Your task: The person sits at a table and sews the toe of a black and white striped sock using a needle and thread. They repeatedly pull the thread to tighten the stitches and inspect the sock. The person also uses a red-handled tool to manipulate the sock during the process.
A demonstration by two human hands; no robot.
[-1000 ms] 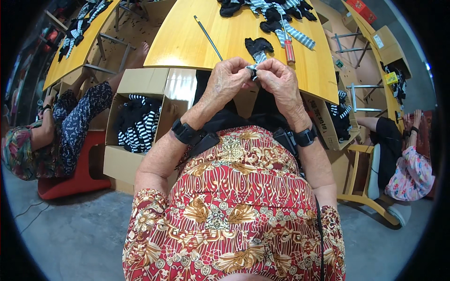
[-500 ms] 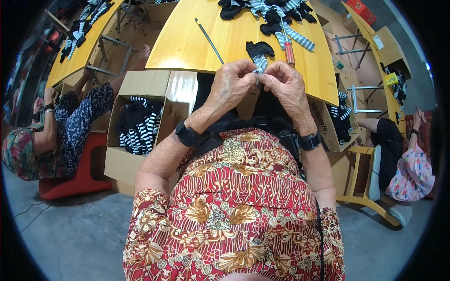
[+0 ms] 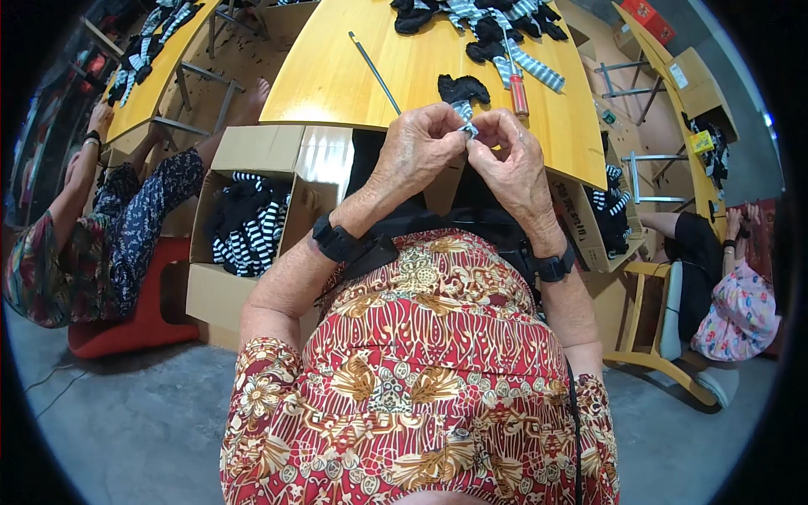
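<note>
Above the near edge of the yellow table (image 3: 320,88), I hold a small black and grey-white striped knit piece (image 3: 462,90) between both hands. Its kind, perhaps a sock, is not certain. The thumb and fingertips of my left hand (image 3: 418,150) pinch the striped end, and those of my right hand (image 3: 512,158) grip the same end, fingertips nearly touching. The piece's black part lies beyond my fingers on the tabletop. A red-handled tool (image 3: 518,95) with a thin metal shaft rests right of it. To the left lies a slim dark rod (image 3: 374,71).
More striped knit pieces (image 3: 488,25) are heaped at the table's far end. A cardboard box (image 3: 278,147) of striped knits stands below left, another box (image 3: 581,219) below right. Seated people (image 3: 63,261) work at both sides, near a red chair (image 3: 151,311) and a wooden chair (image 3: 648,362).
My fingertips have shifted slightly on the striped end, and the black part has moved a little left. The person at left has reached an arm forward to their table.
</note>
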